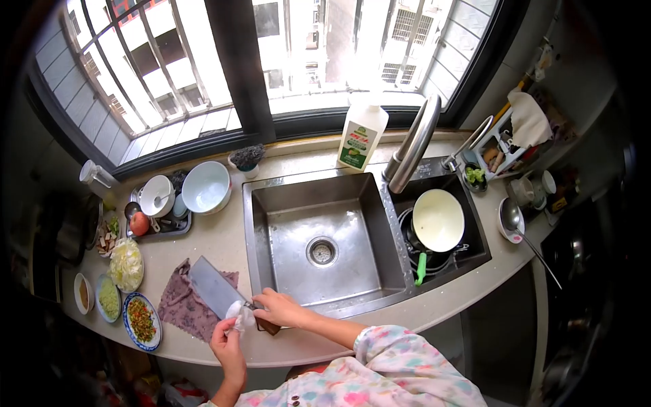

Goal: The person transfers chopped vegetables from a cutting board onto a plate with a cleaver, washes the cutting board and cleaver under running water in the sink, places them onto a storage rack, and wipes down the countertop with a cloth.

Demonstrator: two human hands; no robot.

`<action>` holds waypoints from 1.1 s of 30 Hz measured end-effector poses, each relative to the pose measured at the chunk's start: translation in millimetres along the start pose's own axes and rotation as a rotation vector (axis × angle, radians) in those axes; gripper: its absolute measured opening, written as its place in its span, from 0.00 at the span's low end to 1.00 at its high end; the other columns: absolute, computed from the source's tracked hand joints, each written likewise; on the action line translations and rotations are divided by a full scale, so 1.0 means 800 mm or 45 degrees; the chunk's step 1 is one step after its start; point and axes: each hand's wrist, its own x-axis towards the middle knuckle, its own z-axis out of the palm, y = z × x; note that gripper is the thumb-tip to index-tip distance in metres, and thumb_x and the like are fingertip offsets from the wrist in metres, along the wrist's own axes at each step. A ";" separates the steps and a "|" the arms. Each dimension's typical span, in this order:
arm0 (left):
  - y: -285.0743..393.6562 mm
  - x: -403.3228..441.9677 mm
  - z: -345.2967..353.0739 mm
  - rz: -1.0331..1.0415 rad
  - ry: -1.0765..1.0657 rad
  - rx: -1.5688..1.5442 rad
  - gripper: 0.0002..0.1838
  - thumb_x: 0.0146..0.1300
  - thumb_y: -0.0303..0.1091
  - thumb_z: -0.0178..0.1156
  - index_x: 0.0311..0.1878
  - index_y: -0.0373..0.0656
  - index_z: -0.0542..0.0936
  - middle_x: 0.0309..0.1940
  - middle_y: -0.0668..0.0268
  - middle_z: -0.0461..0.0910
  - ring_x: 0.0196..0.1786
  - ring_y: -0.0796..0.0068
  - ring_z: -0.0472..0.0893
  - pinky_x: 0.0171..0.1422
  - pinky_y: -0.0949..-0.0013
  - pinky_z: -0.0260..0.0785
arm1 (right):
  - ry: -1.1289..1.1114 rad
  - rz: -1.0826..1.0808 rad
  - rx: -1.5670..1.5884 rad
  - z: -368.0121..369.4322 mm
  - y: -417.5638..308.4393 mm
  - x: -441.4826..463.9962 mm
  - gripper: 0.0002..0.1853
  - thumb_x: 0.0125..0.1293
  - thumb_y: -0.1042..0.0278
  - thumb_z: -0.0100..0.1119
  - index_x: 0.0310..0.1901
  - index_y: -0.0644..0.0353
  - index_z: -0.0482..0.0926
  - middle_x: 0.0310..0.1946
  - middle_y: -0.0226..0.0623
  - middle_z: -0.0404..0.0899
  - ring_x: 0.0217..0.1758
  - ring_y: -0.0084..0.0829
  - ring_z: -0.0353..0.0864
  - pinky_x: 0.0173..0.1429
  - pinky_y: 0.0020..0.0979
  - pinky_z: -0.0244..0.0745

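Partly, the right hand (281, 309), curled round the cleaver (214, 285), hides its handle (270, 328); alongside, the left hand (229, 344) pinches white tissue (239, 315).

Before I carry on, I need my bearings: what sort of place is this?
A kitchen, probably a home one: a steel sink, a cleaver over a cloth and a blue-rimmed plate of chopped food show it.

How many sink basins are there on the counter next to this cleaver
2. The wide basin with the round drain sits nearer the cleaver; the narrower, dark basin beside it contains a pale pan.
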 end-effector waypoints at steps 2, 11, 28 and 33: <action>-0.004 0.007 0.038 -0.192 -0.087 -0.238 0.11 0.54 0.19 0.49 0.41 0.33 0.76 0.36 0.63 0.77 0.36 0.78 0.75 0.40 0.78 0.67 | 0.059 0.010 0.192 -0.040 0.035 -0.013 0.19 0.57 0.61 0.59 0.47 0.62 0.75 0.41 0.46 0.74 0.42 0.43 0.77 0.46 0.37 0.72; -0.032 0.030 0.239 -0.764 -0.378 -0.661 0.17 0.57 0.20 0.47 0.51 0.34 0.68 0.44 0.56 0.76 0.43 0.66 0.78 0.42 0.62 0.76 | 1.423 0.331 0.052 -0.433 0.226 0.004 0.21 0.65 0.57 0.47 0.53 0.63 0.71 0.49 0.51 0.75 0.52 0.46 0.75 0.53 0.39 0.68; -0.045 0.062 0.405 -0.811 -0.461 -0.742 0.20 0.56 0.27 0.57 0.53 0.42 0.68 0.46 0.63 0.74 0.43 0.71 0.76 0.43 0.64 0.71 | 1.358 0.141 0.257 -0.423 0.222 -0.014 0.19 0.62 0.69 0.52 0.54 0.67 0.69 0.50 0.46 0.75 0.52 0.34 0.75 0.54 0.31 0.68; -0.061 0.031 0.450 -0.392 -0.350 -0.325 0.12 0.56 0.33 0.58 0.42 0.40 0.76 0.32 0.67 0.78 0.33 0.77 0.78 0.33 0.72 0.70 | 0.440 0.341 1.628 -0.254 0.218 -0.036 0.21 0.69 0.49 0.43 0.49 0.60 0.72 0.46 0.34 0.74 0.50 0.31 0.73 0.52 0.29 0.70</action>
